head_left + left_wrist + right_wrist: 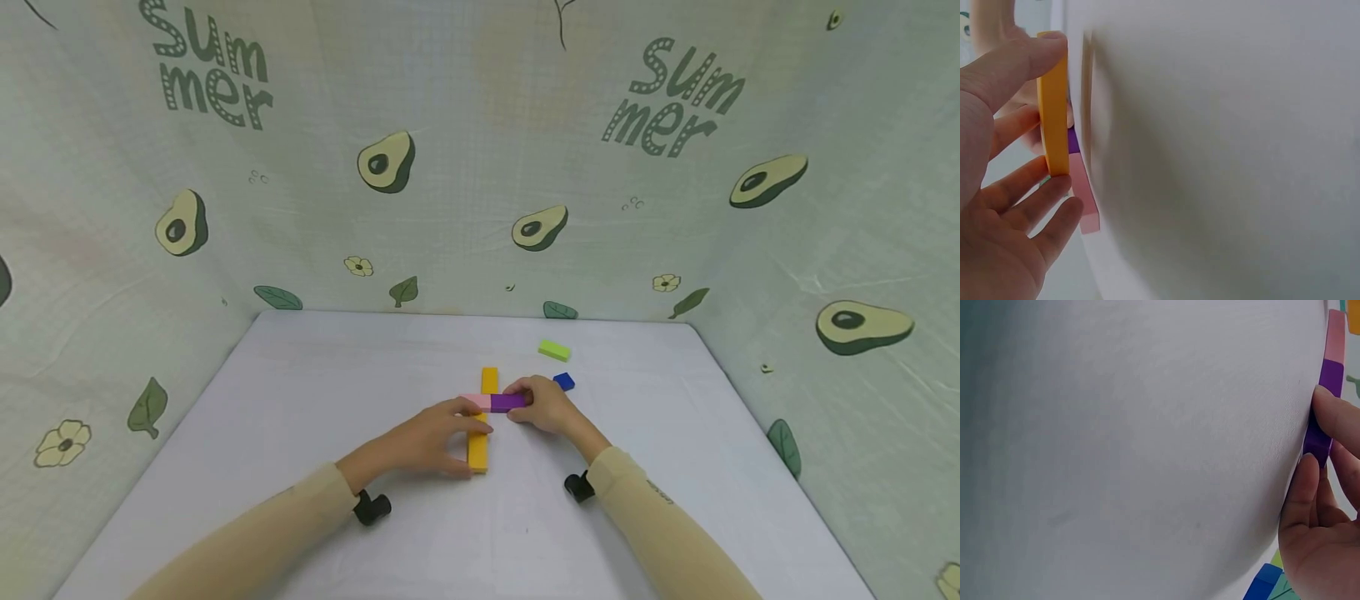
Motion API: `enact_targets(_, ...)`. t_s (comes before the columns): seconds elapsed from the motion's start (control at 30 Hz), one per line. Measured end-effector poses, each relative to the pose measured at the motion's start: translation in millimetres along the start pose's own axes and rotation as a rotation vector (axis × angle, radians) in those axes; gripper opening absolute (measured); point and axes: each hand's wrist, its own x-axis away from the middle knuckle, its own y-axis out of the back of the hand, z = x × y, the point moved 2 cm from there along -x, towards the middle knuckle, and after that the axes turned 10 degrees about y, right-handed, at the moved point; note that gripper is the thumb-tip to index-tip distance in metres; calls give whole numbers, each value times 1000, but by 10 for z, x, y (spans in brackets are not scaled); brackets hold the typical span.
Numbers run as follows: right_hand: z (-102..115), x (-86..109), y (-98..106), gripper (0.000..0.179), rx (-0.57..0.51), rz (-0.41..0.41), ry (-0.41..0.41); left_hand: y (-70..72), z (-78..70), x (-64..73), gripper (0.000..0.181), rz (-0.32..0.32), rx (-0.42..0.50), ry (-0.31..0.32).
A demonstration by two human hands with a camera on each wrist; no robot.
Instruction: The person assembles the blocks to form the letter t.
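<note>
My left hand (429,439) holds a long yellow block (477,452) between thumb and fingertips. In the left wrist view this yellow block (1055,119) appears lifted a little off the table. A pink block (481,402) lies end to end with a purple block (507,403) just beyond it; the left fingers partly cover the pink one in the head view. My right hand (551,406) pinches the purple block (1330,378) near its right end, thumb on one side. Behind this row lies another yellow block (490,380), pointing away from me.
A small blue block (564,381) rests just behind the right hand, and a lime green block (555,350) is farther back. All lie on a white-covered table (360,367), with printed cloth (465,183) hanging at the back and both sides.
</note>
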Motion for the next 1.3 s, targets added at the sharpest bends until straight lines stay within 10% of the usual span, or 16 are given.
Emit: enact_targets(1.3, -6, 5, 1, 29, -11, 3, -5, -145, -168, -108, 63, 52, -109, 2)
